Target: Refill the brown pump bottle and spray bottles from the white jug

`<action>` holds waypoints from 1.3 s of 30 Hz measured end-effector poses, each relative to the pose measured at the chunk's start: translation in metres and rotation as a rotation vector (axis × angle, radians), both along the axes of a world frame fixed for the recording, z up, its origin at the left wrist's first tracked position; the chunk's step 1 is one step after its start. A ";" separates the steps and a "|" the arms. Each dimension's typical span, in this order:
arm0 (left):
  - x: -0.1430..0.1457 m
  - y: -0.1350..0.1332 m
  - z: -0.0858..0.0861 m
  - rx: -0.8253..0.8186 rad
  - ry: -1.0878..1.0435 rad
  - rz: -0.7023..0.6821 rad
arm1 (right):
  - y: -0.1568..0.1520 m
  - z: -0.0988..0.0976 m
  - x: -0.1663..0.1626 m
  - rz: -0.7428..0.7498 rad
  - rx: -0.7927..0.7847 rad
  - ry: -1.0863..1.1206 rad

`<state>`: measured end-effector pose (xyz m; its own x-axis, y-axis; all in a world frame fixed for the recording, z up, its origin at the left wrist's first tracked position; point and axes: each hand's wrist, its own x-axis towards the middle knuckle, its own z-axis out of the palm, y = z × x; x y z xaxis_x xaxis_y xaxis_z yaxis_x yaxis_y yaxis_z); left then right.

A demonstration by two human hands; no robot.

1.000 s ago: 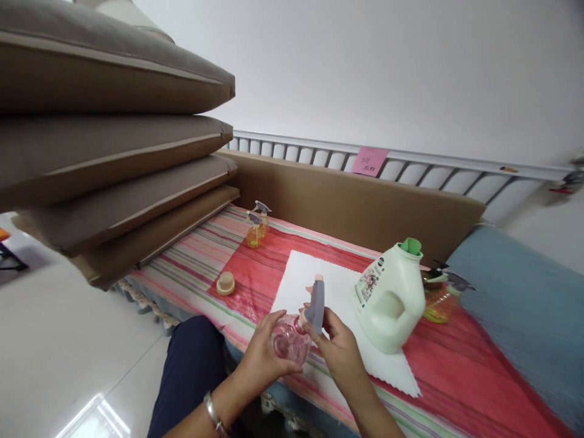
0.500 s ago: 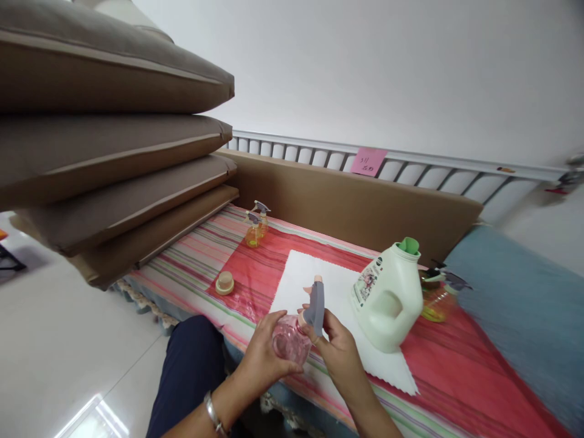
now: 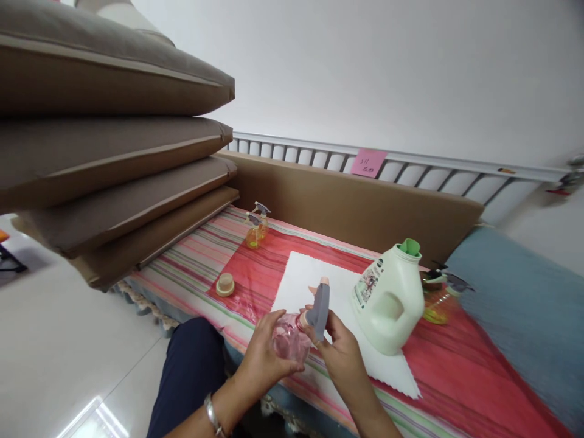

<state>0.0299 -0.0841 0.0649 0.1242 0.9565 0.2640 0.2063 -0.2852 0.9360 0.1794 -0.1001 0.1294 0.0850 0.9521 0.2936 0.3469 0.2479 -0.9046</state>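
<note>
Left hand [image 3: 262,353] cupped a pink bottle [image 3: 291,344]; right hand [image 3: 341,348] gripped its grey spray head [image 3: 320,311], between one and two o'clock — holding both steady and aligned seemed wise.

We're in what looks like a home, a sitting room most likely! Big brown cushions [image 3: 114,146] pile up over the left end of a striped cover [image 3: 182,254]; a long padded panel [image 3: 342,204] lines its far edge, white slatted rail [image 3: 292,152] right behind, and glossy tiled floor [image 3: 104,353] gleams beyond the front-left corner.
</note>
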 end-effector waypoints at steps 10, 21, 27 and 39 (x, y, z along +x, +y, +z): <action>0.008 -0.005 -0.001 -0.013 -0.032 0.003 | 0.002 -0.010 0.001 0.000 0.006 0.032; 0.009 -0.012 -0.007 -0.005 -0.069 0.004 | 0.005 -0.039 0.006 -0.048 -0.079 0.007; 0.013 -0.015 -0.012 0.012 -0.123 0.024 | 0.004 -0.034 -0.004 -0.131 -0.068 0.011; 0.020 -0.013 -0.008 -0.007 -0.057 -0.001 | -0.011 -0.026 -0.002 0.037 -0.017 0.143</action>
